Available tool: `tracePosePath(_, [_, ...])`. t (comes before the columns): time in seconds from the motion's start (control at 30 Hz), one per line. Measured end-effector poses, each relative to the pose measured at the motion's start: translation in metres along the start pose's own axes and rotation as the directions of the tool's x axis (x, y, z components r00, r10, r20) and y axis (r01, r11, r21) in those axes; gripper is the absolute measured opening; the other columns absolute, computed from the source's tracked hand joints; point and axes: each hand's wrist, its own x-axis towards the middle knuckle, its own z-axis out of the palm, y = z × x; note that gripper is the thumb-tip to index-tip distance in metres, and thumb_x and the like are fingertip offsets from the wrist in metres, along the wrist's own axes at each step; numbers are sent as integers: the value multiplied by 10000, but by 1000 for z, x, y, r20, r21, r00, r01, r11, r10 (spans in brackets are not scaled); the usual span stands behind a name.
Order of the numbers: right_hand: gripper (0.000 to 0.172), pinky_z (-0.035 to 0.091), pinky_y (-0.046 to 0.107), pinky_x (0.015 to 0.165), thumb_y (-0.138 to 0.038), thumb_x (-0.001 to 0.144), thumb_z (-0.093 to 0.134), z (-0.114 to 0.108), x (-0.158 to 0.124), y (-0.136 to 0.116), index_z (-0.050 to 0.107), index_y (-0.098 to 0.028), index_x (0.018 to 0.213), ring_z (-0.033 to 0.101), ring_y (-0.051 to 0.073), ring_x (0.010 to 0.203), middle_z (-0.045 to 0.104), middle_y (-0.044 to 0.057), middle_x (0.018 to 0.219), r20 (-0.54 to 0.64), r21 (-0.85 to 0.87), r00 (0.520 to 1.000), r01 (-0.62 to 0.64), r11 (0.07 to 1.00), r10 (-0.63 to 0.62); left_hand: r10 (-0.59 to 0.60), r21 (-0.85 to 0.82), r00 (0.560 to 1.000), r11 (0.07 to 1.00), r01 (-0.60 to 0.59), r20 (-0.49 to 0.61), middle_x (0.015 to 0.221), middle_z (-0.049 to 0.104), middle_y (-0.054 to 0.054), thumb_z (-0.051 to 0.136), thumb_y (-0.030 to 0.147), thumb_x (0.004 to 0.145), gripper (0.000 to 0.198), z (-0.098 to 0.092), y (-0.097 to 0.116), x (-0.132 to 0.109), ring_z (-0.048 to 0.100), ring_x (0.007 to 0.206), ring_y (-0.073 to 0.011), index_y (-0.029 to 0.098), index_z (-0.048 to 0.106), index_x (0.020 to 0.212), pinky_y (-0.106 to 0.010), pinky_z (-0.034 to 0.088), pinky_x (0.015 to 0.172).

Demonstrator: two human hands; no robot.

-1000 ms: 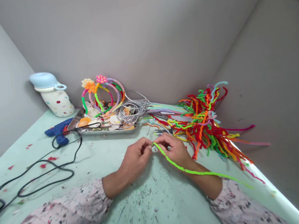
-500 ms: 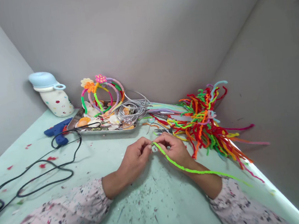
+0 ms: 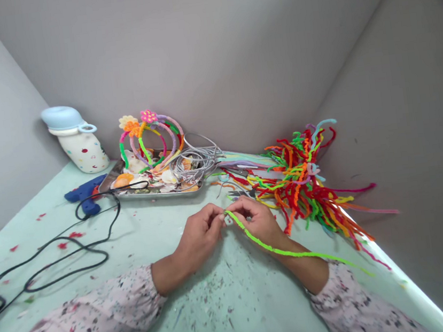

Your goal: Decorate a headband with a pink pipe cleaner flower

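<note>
My left hand (image 3: 203,233) and my right hand (image 3: 258,220) meet at the middle of the table, fingers pinched together. Between the fingertips is one end of a bright green pipe cleaner (image 3: 272,248); both hands close on that end. From there its length trails right, over my right wrist and sleeve. A small pale bit shows beneath the fingertips, too small to name. Just beyond my right hand lie dark-jawed pliers (image 3: 241,194), partly hidden by it.
A metal tray (image 3: 160,195) holds shells, flower-trimmed hoops (image 3: 152,142) and coiled grey wire (image 3: 200,160). Many coloured pipe cleaners (image 3: 307,177) spread at the right. Left are a blue glue gun (image 3: 86,193), its black cord (image 3: 68,265) and a white bottle (image 3: 84,150).
</note>
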Motion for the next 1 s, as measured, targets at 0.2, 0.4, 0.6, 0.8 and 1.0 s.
tracePosePath(0.2, [118, 414, 224, 588, -148, 795, 559, 1, 0, -1, 672, -184, 792, 528, 123, 637, 571, -4, 685, 5, -23, 1000, 4, 1000, -4, -14, 11, 1000, 1000, 14, -10, 560, 526, 32, 447, 319, 868, 196, 0, 1, -1, 457, 520, -121, 180, 572, 808, -230, 348, 530])
tracePosePath(0.4, [130, 410, 231, 595, -133, 784, 547, 0, 1, -4, 668, -179, 784, 528, 123, 633, 580, -2, 686, 11, -35, 1000, 16, 999, -15, -15, 27, 1000, 1000, 15, -8, 558, 526, 34, 449, 309, 868, 181, 0, 1, -1, 457, 523, -121, 181, 559, 801, -231, 348, 533])
tracePosePath(0.6, [139, 411, 230, 590, -119, 776, 544, 0, -1, -7, 668, -179, 794, 530, 122, 627, 579, -4, 687, 10, -34, 1000, 19, 999, -19, -19, 2, 1000, 1000, 20, -20, 548, 523, 39, 450, 292, 854, 165, 1, 0, -1, 455, 504, -119, 182, 554, 787, -231, 344, 520])
tracePosePath(0.8, [136, 410, 227, 583, -120, 785, 544, 1, -1, -8, 665, -180, 797, 527, 119, 622, 572, -4, 693, 20, -25, 1000, 10, 1000, -9, -40, 4, 999, 999, 40, -26, 535, 517, 47, 462, 290, 843, 155, 0, 3, -1, 443, 488, -112, 184, 545, 766, -228, 344, 517])
tracePosePath(1.0, [143, 409, 241, 586, -120, 788, 544, 1, 0, -11, 672, -181, 803, 526, 126, 624, 570, -3, 684, 22, -51, 999, 30, 998, -29, -95, -46, 995, 994, 94, -23, 518, 509, 51, 477, 283, 817, 133, 1, 5, -1, 429, 465, -103, 182, 535, 753, -218, 335, 490])
